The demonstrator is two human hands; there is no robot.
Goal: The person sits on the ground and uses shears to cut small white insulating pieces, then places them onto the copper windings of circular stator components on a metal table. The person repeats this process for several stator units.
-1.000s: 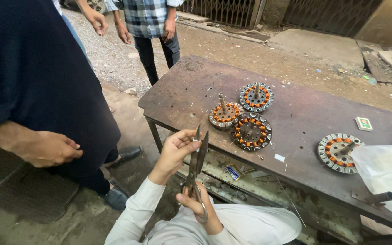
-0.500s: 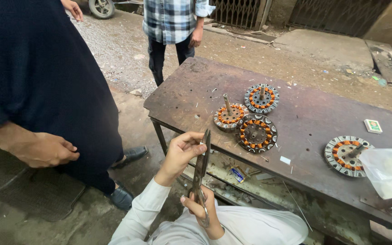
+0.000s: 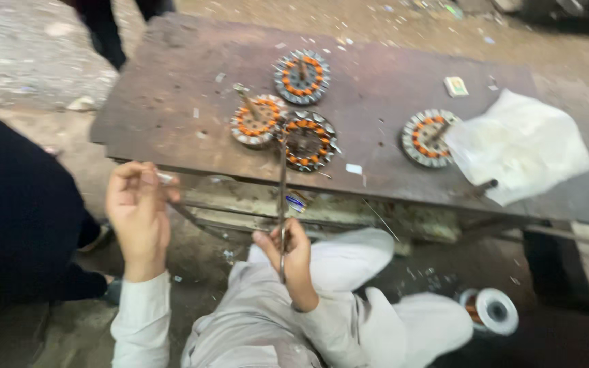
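The picture is blurred by motion, so small details are hard to read. The right hand (image 3: 293,255) is closed around the lower part of a thin metal tool (image 3: 282,204), probably long pliers or a narrow blade; its exact kind cannot be told. The tool stands almost upright in the picture, its long axis running from the lap up toward the table edge, and the tip points at the table (image 3: 172,88). The left hand (image 3: 138,211) is raised beside it, the fingers curled and pressed together on something small and pale that cannot be made out; a thin dark wire (image 3: 192,218) seems to run from it toward the right hand.

On the worn, rusty metal table lie four round motor stators (image 3: 306,141) with grey steel teeth and orange copper coils, next to a crumpled white plastic sheet (image 3: 519,143). A spool of wire (image 3: 491,310) lies on the ground. A person in dark clothes (image 3: 15,211) is cut off at the left edge.
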